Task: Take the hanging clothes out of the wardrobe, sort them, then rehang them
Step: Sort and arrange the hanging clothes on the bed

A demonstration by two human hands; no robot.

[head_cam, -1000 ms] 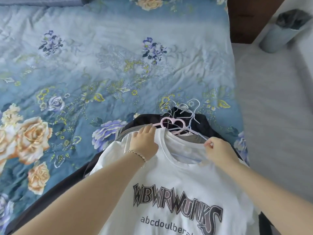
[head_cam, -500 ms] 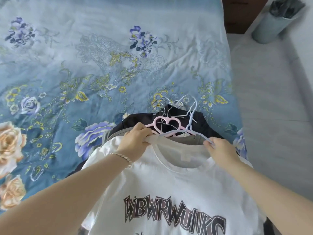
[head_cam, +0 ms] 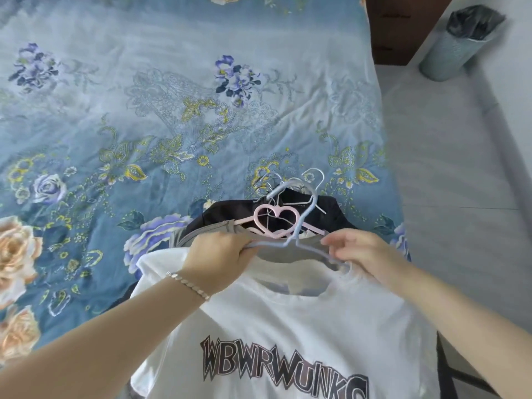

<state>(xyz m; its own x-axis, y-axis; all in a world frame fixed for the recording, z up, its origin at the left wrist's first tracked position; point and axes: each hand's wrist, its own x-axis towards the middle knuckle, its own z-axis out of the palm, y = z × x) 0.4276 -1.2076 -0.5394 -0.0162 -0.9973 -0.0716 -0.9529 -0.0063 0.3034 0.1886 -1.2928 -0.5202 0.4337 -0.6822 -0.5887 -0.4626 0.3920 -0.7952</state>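
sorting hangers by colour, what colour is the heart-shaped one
Pink. The heart-shaped hanger shows best in the head view, lying on the dark garment.

My white T-shirt (head_cam: pixel 302 321) is soft matt cotton cloth; the blue hanger (head_cam: pixel 296 240) smooth plastic; the floral bedspread (head_cam: pixel 144 110) faintly glossy cloth

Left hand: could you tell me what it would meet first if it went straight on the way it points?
Probably the pink heart-shaped plastic hanger, just beyond the left hand; depth is unclear.
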